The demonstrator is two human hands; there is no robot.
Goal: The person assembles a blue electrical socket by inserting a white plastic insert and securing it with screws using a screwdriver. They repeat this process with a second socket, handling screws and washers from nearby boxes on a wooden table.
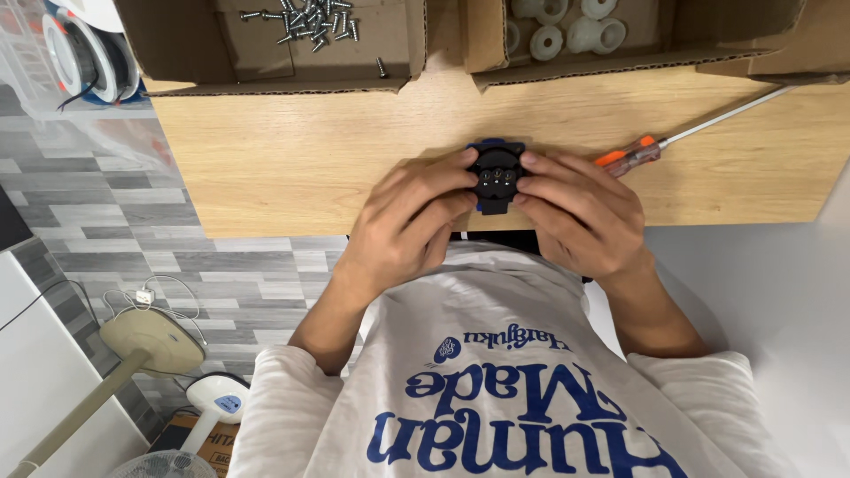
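- Near the front edge of the pale wooden tabletop (292,159), the left hand (403,226) and right hand (580,212) pinch a small round black plastic part with a blue backing (495,174) between fingertips.
- Just right lies an orange-handled screwdriver (630,157), apart from the hands.
- Behind, bare wood separates them from a cardboard box of metal screws (266,44) and a cardboard box of white plastic rings (620,44).

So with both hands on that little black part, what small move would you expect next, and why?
Probably the right hand lets go to reach for the orange-handled screwdriver beside it. Both hands grip the black round part, the left hand could steady it alone, and loose screws wait in the box.
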